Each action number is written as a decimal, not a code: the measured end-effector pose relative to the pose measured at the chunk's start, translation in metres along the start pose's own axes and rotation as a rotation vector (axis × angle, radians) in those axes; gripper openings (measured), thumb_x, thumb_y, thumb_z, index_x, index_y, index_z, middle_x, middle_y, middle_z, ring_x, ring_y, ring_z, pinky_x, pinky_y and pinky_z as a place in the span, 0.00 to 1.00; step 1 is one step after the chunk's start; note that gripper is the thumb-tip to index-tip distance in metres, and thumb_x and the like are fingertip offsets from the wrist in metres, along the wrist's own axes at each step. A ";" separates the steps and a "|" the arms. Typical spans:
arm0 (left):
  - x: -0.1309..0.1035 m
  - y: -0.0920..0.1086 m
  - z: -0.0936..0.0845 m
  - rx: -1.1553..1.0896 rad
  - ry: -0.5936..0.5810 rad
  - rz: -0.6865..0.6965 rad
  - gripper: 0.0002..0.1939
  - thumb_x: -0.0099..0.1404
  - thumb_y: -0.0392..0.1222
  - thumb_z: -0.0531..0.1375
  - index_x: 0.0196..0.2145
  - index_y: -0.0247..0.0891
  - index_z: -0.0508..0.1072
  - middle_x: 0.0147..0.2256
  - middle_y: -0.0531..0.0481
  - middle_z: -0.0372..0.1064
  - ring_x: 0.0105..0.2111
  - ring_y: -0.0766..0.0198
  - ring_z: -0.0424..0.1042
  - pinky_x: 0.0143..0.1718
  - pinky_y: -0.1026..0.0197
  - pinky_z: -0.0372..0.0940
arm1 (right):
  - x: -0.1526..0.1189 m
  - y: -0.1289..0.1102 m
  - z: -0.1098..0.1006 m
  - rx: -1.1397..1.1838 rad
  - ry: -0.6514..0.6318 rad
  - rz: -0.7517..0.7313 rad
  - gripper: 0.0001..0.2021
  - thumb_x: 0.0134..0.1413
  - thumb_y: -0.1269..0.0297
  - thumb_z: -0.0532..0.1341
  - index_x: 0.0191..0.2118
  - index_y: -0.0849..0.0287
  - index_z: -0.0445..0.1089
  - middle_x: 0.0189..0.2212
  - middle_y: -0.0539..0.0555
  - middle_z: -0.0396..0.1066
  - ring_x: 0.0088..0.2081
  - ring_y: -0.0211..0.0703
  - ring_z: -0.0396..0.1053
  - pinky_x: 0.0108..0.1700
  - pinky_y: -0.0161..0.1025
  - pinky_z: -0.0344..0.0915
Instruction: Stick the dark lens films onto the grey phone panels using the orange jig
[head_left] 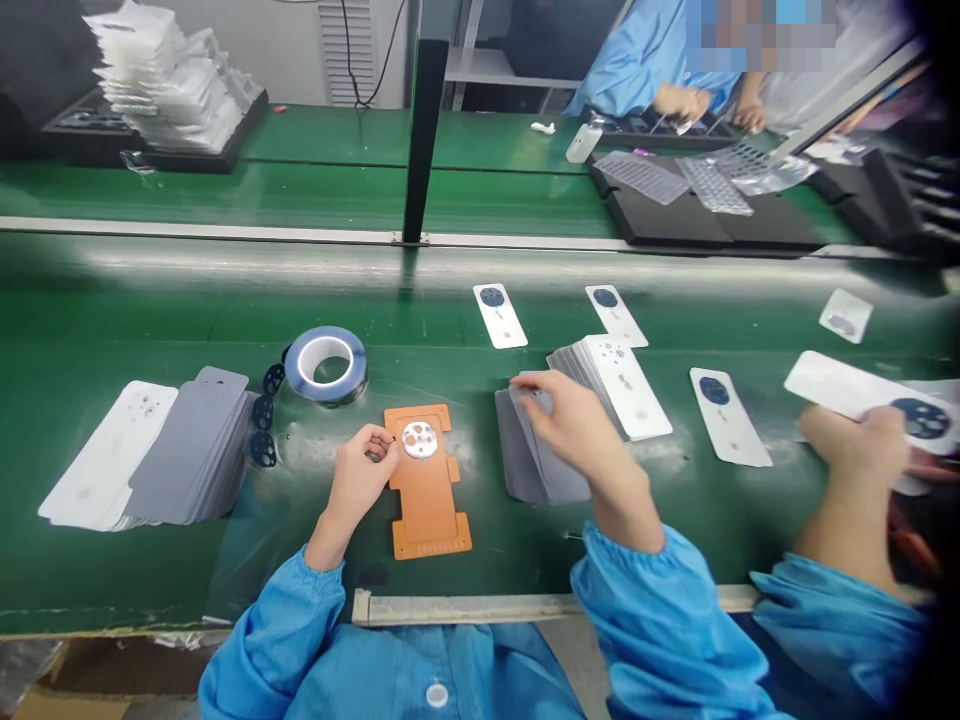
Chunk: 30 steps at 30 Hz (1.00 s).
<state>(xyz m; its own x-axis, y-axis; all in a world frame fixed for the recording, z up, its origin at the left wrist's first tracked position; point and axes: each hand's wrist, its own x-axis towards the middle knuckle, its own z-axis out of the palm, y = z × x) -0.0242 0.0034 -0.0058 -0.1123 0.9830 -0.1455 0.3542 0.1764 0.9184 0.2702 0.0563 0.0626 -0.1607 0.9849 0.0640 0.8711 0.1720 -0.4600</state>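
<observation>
On the green table an orange plate (429,505) lies flat, with a round silver disc with holes (419,440) near its top. My left hand (366,465) is at the plate's upper left edge, thumb and forefinger pinched; what they hold, if anything, is too small to name. Over a fanned stack of grey sheets (525,460), my right hand (570,420) hangs with thumb and forefinger apart and nothing visible between them. Just behind it is a stack of white panels (630,390). Left of the plate sit a blue tape roll (326,366) and dark round stickers (262,412).
White panels (105,455) and grey sheets (187,450) are stacked at the left. Single panels with dark discs (729,420) lie to the right. A co-worker's hand (855,440) holds another panel at the far right. A black post (421,140) stands behind.
</observation>
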 end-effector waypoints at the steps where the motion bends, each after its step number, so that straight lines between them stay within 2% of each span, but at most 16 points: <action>1: 0.000 -0.001 -0.001 0.003 -0.010 0.000 0.02 0.58 0.39 0.62 0.30 0.39 0.72 0.27 0.53 0.71 0.27 0.66 0.70 0.29 0.65 0.63 | 0.005 0.014 -0.010 -0.137 0.002 -0.001 0.19 0.63 0.69 0.55 0.56 0.61 0.72 0.54 0.65 0.74 0.55 0.60 0.71 0.58 0.57 0.66; 3: -0.001 -0.001 -0.002 0.018 -0.027 0.003 0.03 0.59 0.40 0.62 0.31 0.39 0.73 0.28 0.53 0.72 0.28 0.64 0.71 0.31 0.64 0.64 | 0.016 0.039 -0.024 -0.368 -0.081 0.010 0.24 0.63 0.66 0.54 0.62 0.63 0.68 0.61 0.67 0.67 0.62 0.66 0.64 0.62 0.62 0.61; 5: -0.003 0.000 -0.003 0.045 -0.043 0.015 0.03 0.61 0.40 0.61 0.32 0.39 0.73 0.29 0.52 0.72 0.29 0.64 0.72 0.32 0.63 0.65 | 0.026 0.056 -0.027 -0.490 -0.202 0.015 0.26 0.63 0.63 0.55 0.64 0.63 0.66 0.65 0.67 0.63 0.66 0.67 0.59 0.64 0.63 0.59; 7: -0.008 0.002 -0.005 0.071 -0.068 0.039 0.04 0.62 0.41 0.60 0.34 0.39 0.73 0.31 0.51 0.73 0.30 0.63 0.73 0.32 0.62 0.66 | 0.033 0.064 -0.027 -0.516 -0.271 0.010 0.24 0.64 0.62 0.55 0.63 0.61 0.68 0.66 0.66 0.62 0.67 0.65 0.58 0.64 0.64 0.57; 9: -0.015 0.004 -0.007 0.095 -0.098 0.066 0.05 0.65 0.41 0.59 0.36 0.40 0.73 0.35 0.49 0.75 0.32 0.62 0.74 0.33 0.61 0.68 | 0.035 0.065 -0.029 -0.484 -0.259 0.009 0.22 0.63 0.61 0.56 0.60 0.59 0.71 0.65 0.65 0.64 0.66 0.64 0.59 0.64 0.67 0.56; 11: -0.024 0.006 -0.011 0.134 -0.109 0.101 0.06 0.67 0.42 0.58 0.39 0.40 0.74 0.41 0.47 0.76 0.37 0.60 0.77 0.36 0.59 0.71 | 0.032 0.058 -0.040 -0.387 -0.188 0.018 0.18 0.62 0.61 0.58 0.55 0.59 0.74 0.60 0.64 0.71 0.63 0.63 0.65 0.63 0.67 0.57; 13: -0.032 0.006 -0.017 0.192 -0.096 0.156 0.10 0.70 0.43 0.57 0.45 0.41 0.74 0.51 0.43 0.74 0.49 0.55 0.76 0.47 0.54 0.72 | 0.025 0.044 -0.056 -0.191 -0.096 0.037 0.15 0.61 0.59 0.60 0.49 0.57 0.76 0.52 0.61 0.77 0.55 0.59 0.73 0.59 0.62 0.64; 15: -0.038 0.005 -0.022 0.248 -0.110 0.227 0.16 0.72 0.45 0.56 0.55 0.41 0.71 0.64 0.41 0.64 0.63 0.50 0.65 0.61 0.46 0.64 | 0.016 0.022 -0.071 0.069 -0.026 0.051 0.13 0.61 0.56 0.62 0.46 0.55 0.78 0.46 0.58 0.80 0.46 0.54 0.77 0.52 0.55 0.71; 17: -0.041 0.003 -0.026 0.278 -0.187 0.281 0.23 0.75 0.48 0.53 0.64 0.42 0.63 0.72 0.42 0.51 0.72 0.49 0.49 0.69 0.42 0.52 | 0.007 -0.005 -0.073 0.296 0.004 0.042 0.14 0.60 0.54 0.64 0.46 0.55 0.79 0.43 0.57 0.81 0.42 0.51 0.78 0.47 0.49 0.74; 19: -0.042 0.001 -0.028 0.293 -0.287 0.297 0.27 0.77 0.50 0.49 0.70 0.44 0.56 0.74 0.45 0.45 0.74 0.50 0.40 0.72 0.39 0.45 | 0.000 -0.034 -0.058 0.469 0.006 0.036 0.13 0.58 0.54 0.67 0.44 0.56 0.80 0.40 0.56 0.81 0.39 0.49 0.78 0.44 0.46 0.76; 21: -0.043 -0.002 -0.028 0.297 -0.339 0.284 0.30 0.78 0.52 0.47 0.73 0.46 0.48 0.74 0.45 0.43 0.74 0.51 0.39 0.72 0.37 0.40 | -0.004 -0.059 -0.028 0.628 -0.062 0.045 0.13 0.58 0.55 0.67 0.44 0.56 0.80 0.39 0.56 0.81 0.39 0.48 0.79 0.44 0.45 0.77; 23: -0.043 -0.005 -0.027 0.284 -0.339 0.277 0.33 0.78 0.54 0.46 0.74 0.47 0.39 0.74 0.44 0.41 0.74 0.51 0.40 0.72 0.37 0.37 | -0.006 -0.074 0.007 0.739 -0.115 0.061 0.13 0.59 0.56 0.66 0.44 0.57 0.80 0.40 0.56 0.82 0.40 0.47 0.79 0.45 0.44 0.77; 26: -0.043 -0.008 -0.025 0.262 -0.320 0.281 0.39 0.77 0.55 0.47 0.75 0.46 0.30 0.74 0.42 0.41 0.74 0.52 0.43 0.73 0.37 0.37 | -0.008 -0.081 0.047 0.811 -0.145 0.061 0.12 0.60 0.59 0.65 0.45 0.57 0.79 0.41 0.56 0.81 0.40 0.46 0.79 0.45 0.44 0.77; 30: -0.042 -0.007 -0.020 0.317 -0.290 0.242 0.46 0.74 0.57 0.54 0.74 0.48 0.27 0.74 0.41 0.43 0.73 0.49 0.44 0.72 0.36 0.40 | -0.012 -0.075 0.067 0.718 -0.102 0.003 0.11 0.62 0.62 0.62 0.46 0.57 0.78 0.40 0.55 0.79 0.37 0.44 0.77 0.42 0.43 0.76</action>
<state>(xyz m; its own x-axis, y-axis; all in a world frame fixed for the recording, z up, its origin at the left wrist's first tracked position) -0.0404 -0.0399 0.0017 0.2552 0.9637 -0.0792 0.6083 -0.0963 0.7879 0.1755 0.0301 0.0374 -0.2318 0.9727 -0.0045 0.3574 0.0809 -0.9304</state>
